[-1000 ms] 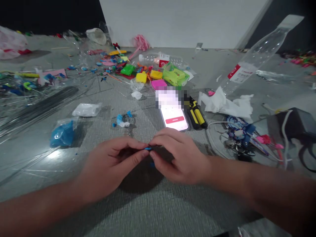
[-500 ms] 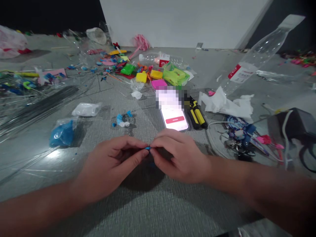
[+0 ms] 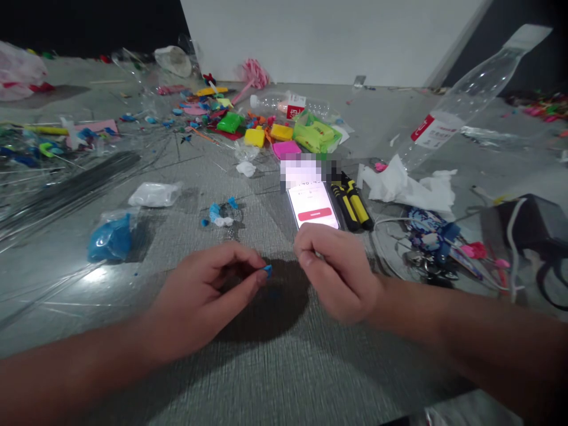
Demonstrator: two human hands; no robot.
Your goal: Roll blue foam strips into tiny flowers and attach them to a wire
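Note:
My left hand (image 3: 208, 296) pinches a small piece of blue modelling clay (image 3: 267, 270) between thumb and fingertips, just above the grey table (image 3: 284, 378). To its right, my right hand (image 3: 339, 272) is closed with the thumb pressed against the curled fingers; whatever may lie in it is hidden. A curved row of blue and white clay bits (image 3: 217, 216) rests beyond my left hand, with a small blue ball (image 3: 205, 223) beside it. Further left sit a plastic bag of blue clay (image 3: 110, 238) and a bag of white clay (image 3: 155, 194).
A lit phone (image 3: 313, 204) and yellow-black pliers (image 3: 352, 204) lie behind my right hand. An upside-down clear bottle (image 3: 465, 97) stands at the right, near crumpled tissue (image 3: 408, 186) and a black adapter (image 3: 536, 222). Colourful clay packs (image 3: 254, 137) fill the back; thin wires (image 3: 84, 189) spread left.
My right hand has come away from the blue clay and moved a little right, its fingers curling in. My left hand stays in place, still pinching the clay.

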